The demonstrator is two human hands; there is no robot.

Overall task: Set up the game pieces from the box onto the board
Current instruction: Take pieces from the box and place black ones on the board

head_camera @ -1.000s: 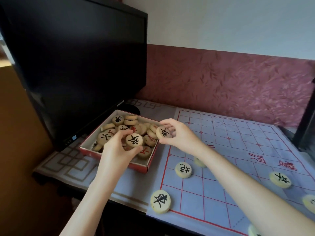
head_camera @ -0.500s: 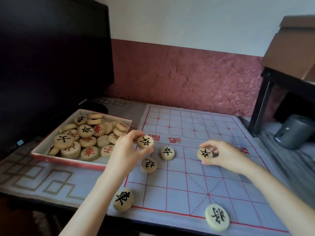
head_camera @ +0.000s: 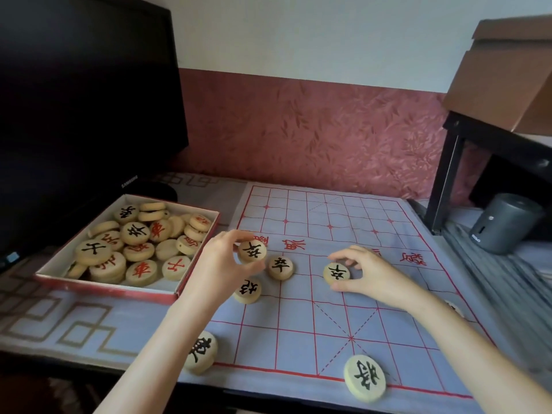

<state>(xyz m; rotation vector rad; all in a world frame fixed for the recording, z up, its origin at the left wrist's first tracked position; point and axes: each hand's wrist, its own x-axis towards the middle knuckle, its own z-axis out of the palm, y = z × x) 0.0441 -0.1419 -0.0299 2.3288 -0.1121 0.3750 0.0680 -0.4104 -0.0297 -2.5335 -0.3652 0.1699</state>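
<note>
Centre of the head view: both forearms reach in from the bottom edge over the board, a pale cloth sheet with a red grid lying on the tabletop. The left hand, left of centre, pinches the left-held piece, a round wooden disc with a black character. Thumb and curled fingers close on its rim, and its face tilts toward the camera above the board's left columns. The right hand, right of centre, grips the right-held piece, also black-marked. Its fingers arch over the top and its thumb sits beneath, low over a grid line. Whether this disc touches the board cannot be told.

Between the hands the middle piece lies flat, just beside the left-held piece. The lower piece lies close under the left hand. The corner piece sits at the board's lower left corner, partly behind the left forearm. The edge piece rests on the bottom border line.

Left of the frame: the box, open and red-edged, holds the boxed pieces, a heap of red- and black-marked discs. A dark monitor stands behind it. At right are a cardboard carton and a grey cylinder.
</note>
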